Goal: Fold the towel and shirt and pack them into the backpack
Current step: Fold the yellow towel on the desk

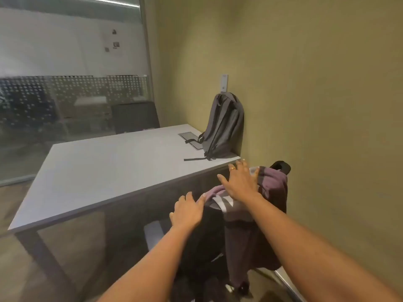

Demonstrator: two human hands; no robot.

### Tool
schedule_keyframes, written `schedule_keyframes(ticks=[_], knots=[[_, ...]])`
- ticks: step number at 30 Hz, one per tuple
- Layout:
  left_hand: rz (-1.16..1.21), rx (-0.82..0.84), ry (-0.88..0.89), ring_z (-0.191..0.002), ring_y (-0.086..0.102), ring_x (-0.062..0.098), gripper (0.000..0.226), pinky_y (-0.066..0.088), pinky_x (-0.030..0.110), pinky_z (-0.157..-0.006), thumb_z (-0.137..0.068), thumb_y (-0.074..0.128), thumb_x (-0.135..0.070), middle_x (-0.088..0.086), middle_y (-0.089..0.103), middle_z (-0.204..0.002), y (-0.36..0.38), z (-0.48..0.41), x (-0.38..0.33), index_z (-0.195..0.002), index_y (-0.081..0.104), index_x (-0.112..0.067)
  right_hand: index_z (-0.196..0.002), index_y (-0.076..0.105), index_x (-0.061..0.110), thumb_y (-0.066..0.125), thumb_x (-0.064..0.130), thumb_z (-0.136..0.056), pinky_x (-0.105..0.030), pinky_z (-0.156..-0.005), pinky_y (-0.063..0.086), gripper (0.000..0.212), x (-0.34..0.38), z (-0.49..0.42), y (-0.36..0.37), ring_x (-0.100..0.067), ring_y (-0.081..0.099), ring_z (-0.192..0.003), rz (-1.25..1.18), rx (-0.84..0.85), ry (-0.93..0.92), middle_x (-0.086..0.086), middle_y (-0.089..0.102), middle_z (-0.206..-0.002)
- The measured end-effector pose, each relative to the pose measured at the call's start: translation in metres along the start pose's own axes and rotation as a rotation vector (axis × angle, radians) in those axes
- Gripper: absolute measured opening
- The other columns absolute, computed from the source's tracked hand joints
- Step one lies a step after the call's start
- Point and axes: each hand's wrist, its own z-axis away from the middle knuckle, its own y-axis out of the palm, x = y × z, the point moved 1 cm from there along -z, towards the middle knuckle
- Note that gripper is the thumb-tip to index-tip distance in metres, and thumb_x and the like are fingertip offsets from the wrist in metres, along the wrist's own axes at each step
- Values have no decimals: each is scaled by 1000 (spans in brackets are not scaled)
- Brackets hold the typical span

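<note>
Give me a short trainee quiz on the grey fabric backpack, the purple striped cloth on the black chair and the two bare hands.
1. True or false: the grey fabric backpack lies flat on the floor.
2. The purple cloth with pale stripes hangs over: A) the floor; B) the black chair; C) the backpack.
3. Which hand wears the gold ring?

Key:
1. False. It stands upright on the pale grey table.
2. B.
3. The right hand. Its fingers are spread over the cloth, and so are those of the left hand.
</note>
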Motion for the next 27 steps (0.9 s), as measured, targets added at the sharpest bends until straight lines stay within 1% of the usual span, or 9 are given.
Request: schedule_keyframes(ticks=[3, 5, 8, 13, 16, 19, 20, 25, 27], knots=[[-37, 119, -19, -122, 48, 32, 64, 36, 47, -105, -94, 21, -57, 14, 51, -134, 9, -8, -9, -127, 51, -11, -143, 32, 14, 32, 53, -94, -59, -112, 3, 63, -29, -3, 0, -26, 5, -145, 7, 33, 79, -8, 18, -155], [-4, 184, -32, -117, 51, 33, 67, 39, 46, -103, -94, 19, -58, 17, 55, -129, 12, -13, -16, -122, 55, -9, -143, 32, 12, 31, 53, -94, -60, -111, 5, 63, -49, -7, 0, -27, 8, -144, 0, 51, 111, -9, 21, -154], [35, 212, -61, -119, 51, 33, 65, 39, 43, -104, -95, 19, -56, 18, 53, -131, 15, -17, -25, -125, 54, -9, -141, 34, 13, 33, 52, -94, -60, -111, 10, 62, -73, -16, 1, -27, 14, -143, 14, 73, 145, -10, 26, -152], [106, 249, -40, -124, 47, 33, 53, 37, 37, -106, -100, 18, -46, 15, 49, -137, 19, -18, -42, -132, 48, -17, -140, 35, 14, 39, 54, -92, -58, -111, 17, 63, -110, -31, 6, -27, 21, -140, 39, 169, 203, -11, 31, -148], [91, 283, -86, -129, 41, 34, 56, 33, 40, -109, -98, 19, -49, 16, 42, -143, 25, -31, -48, -137, 42, -16, -138, 37, 14, 39, 56, -91, -57, -108, 19, 63, -122, -41, 5, -28, 28, -137, 19, 213, 196, -12, 35, -146], [120, 310, -159, -131, 40, 33, 70, 31, 42, -111, -92, 23, -61, 16, 40, -145, 28, -42, -54, -137, 42, -11, -136, 41, 17, 36, 57, -91, -54, -106, 25, 60, -130, -53, 5, -31, 35, -132, -10, 282, 206, -12, 40, -144], [128, 320, -163, -132, 39, 33, 72, 30, 41, -112, -92, 24, -62, 16, 39, -146, 29, -45, -57, -137, 42, -10, -136, 40, 17, 36, 57, -91, -52, -106, 27, 61, -132, -57, 5, -32, 37, -131, -21, 302, 206, -11, 41, -144], [160, 397, -127, -133, 39, 28, 61, 28, 37, -113, -96, 25, -54, 12, 39, -146, 36, -59, -72, -138, 41, -13, -139, 36, 11, 37, 60, -90, -53, -110, 25, 69, -137, -77, 12, -33, 35, -134, -68, 356, 210, -11, 36, -148], [188, 408, -109, -129, 42, 26, 55, 32, 34, -110, -96, 29, -51, 9, 44, -142, 39, -64, -78, -135, 45, -15, -139, 34, 10, 41, 66, -85, -54, -110, 23, 79, -143, -83, 14, -34, 33, -135, -86, 376, 247, -13, 35, -148]])
